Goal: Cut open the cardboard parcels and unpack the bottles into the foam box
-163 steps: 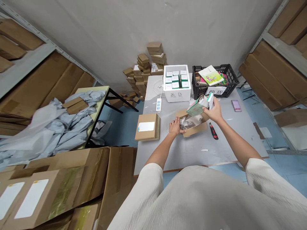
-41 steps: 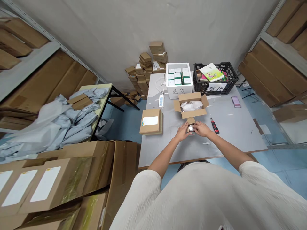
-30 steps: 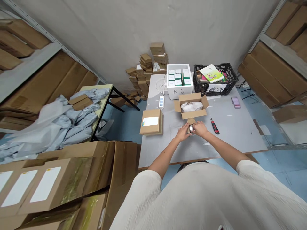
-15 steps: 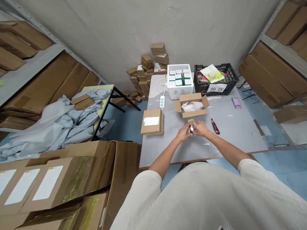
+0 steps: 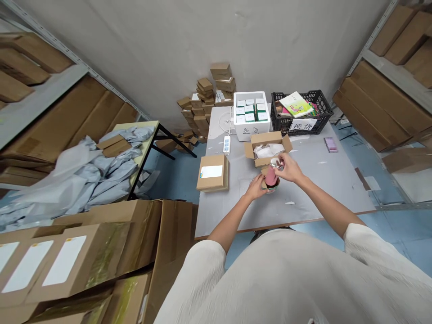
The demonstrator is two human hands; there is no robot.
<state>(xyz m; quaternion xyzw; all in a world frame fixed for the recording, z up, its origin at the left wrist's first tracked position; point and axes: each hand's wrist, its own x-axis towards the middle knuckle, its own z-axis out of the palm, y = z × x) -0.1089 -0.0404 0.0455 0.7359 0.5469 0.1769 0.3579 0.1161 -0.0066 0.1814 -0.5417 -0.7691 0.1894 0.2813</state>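
A pink bottle with a shiny metal lid, probably a thermos point(image 5: 271, 175), stands partly out of a small narrow carton point(image 5: 270, 191). My right hand point(image 5: 289, 168) is closed around its lid end. Lower on the left, my left hand point(image 5: 257, 186) grips the side of the small carton, fingers curled against it. The bottle's lower end is hidden inside the carton. Just behind stands an open cardboard box point(image 5: 268, 161) with white wrapping point(image 5: 268, 150) in it.
A closed carton point(image 5: 212, 183) with a white label sits on the table's left. Behind are a power strip point(image 5: 227, 145), a white foam box point(image 5: 252, 131) of small boxes and a black crate point(image 5: 297, 128). A purple phone-like object point(image 5: 330, 145) lies right. Cartons point(image 5: 175, 243) stand left.
The bottle has risen out of the small carton, showing its pink body. My right hand has moved up with it, while my left hand stays at the carton. The box cutter is now hidden.
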